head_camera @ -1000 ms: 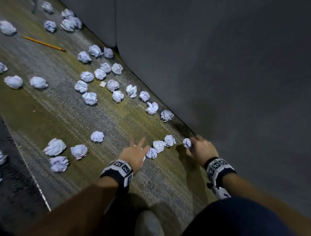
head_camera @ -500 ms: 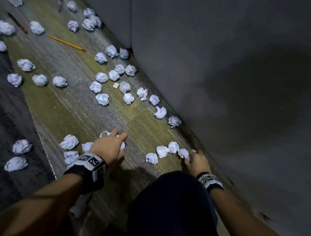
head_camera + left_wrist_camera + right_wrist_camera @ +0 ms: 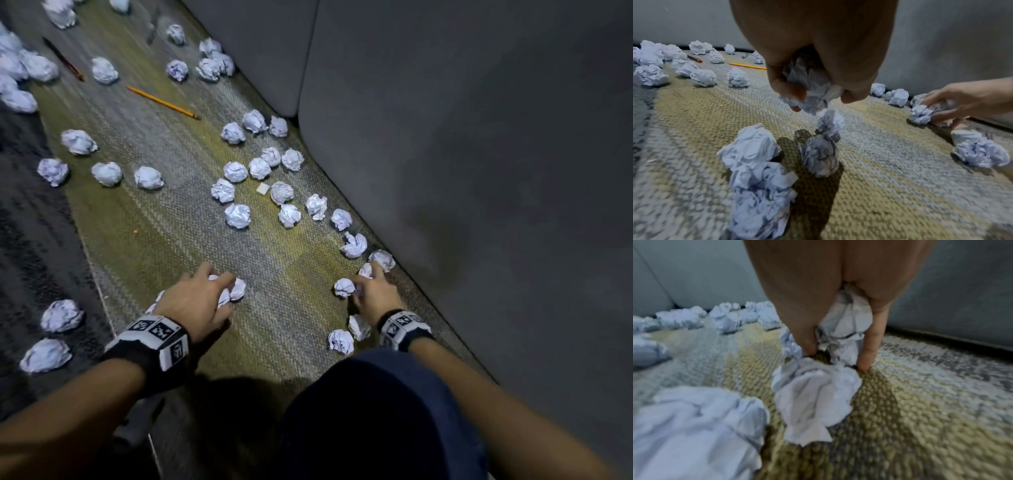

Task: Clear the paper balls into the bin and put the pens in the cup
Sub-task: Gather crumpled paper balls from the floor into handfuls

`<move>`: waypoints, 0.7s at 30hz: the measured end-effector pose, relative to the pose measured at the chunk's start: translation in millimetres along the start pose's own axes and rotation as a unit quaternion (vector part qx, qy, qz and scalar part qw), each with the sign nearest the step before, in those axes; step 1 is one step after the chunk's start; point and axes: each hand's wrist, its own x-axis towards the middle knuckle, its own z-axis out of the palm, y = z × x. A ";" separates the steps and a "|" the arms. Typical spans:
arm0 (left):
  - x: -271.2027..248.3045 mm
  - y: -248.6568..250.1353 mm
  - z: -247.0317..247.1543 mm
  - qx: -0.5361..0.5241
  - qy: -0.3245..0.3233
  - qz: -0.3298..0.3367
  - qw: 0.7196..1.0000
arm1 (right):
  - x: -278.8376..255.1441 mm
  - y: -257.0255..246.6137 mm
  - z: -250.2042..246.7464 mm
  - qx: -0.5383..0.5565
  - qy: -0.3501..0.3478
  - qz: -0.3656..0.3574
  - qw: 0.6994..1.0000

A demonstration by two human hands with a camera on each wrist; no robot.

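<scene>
Several white crumpled paper balls lie scattered over a woven rug (image 3: pixel 178 240). My left hand (image 3: pixel 205 294) (image 3: pixel 813 97) grips paper balls (image 3: pixel 813 87), and another ball (image 3: pixel 238 288) lies just past its fingers. My right hand (image 3: pixel 368 291) (image 3: pixel 840 350), close to the grey sofa, curls round a paper ball (image 3: pixel 844 327), with another ball (image 3: pixel 344 287) at its thumb side. A yellow pencil (image 3: pixel 162 102) and a dark pen (image 3: pixel 63 59) lie far up the rug. No bin or cup is in view.
The grey sofa (image 3: pixel 479 171) runs along the rug's right side. Dark floor (image 3: pixel 30 240) lies to the rug's left with more paper balls (image 3: pixel 61 315). A small white eraser-like square (image 3: pixel 263 188) sits among the balls. My knee (image 3: pixel 376 411) is low in the head view.
My left hand moved left from the balls near the right hand and now grips balls in the rug's middle. My right hand shifted forward along the sofa's edge. The head view swung.
</scene>
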 end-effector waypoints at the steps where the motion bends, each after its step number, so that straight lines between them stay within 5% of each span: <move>1: 0.1 0.3 -1.8 -0.002 0.005 -0.002 1.000 | 4.7 -4.4 2.4 -0.007 -0.003 0.004 1.000; 8: 12.2 -7.4 1.7 -0.033 0.038 0.000 0.999 | 9.4 -7.5 2.1 -0.004 0.029 -0.014 0.999; 14: -4.8 -40.1 -26.9 -0.155 0.089 0.015 0.984 | -12.2 -44.5 -55.1 0.015 0.106 -0.076 0.991; 21: -54.9 -132.4 -85.6 -0.507 0.138 -0.036 0.850 | -37.0 -161.7 -141.8 0.044 0.150 -0.145 0.977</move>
